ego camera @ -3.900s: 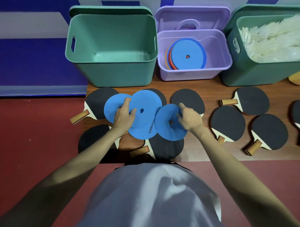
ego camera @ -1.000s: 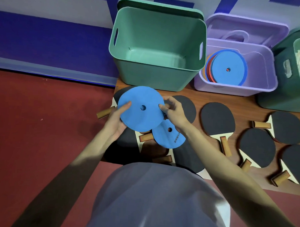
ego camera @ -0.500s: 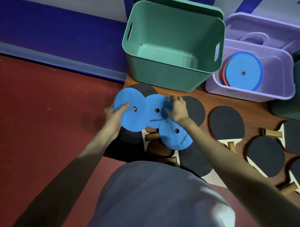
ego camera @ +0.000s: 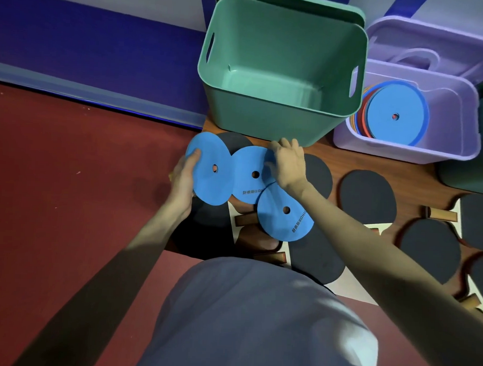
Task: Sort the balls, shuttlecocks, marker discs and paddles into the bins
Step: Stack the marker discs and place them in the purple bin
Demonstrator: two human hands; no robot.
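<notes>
The big green bin (ego camera: 280,72) is sitting empty-looking next to a purple bin (ego camera: 411,150) holding stacked discs. Paddles (ego camera: 367,196) are lying across the wooden board. The left hand (ego camera: 183,178) is gripping one blue disc's (ego camera: 208,168) edge, fingers curled round it; the right hand (ego camera: 286,164) is pinching the middle disc (ego camera: 249,175).

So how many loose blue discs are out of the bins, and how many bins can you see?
Loose blue discs: 3
Bins: 3
Total: 6
</notes>
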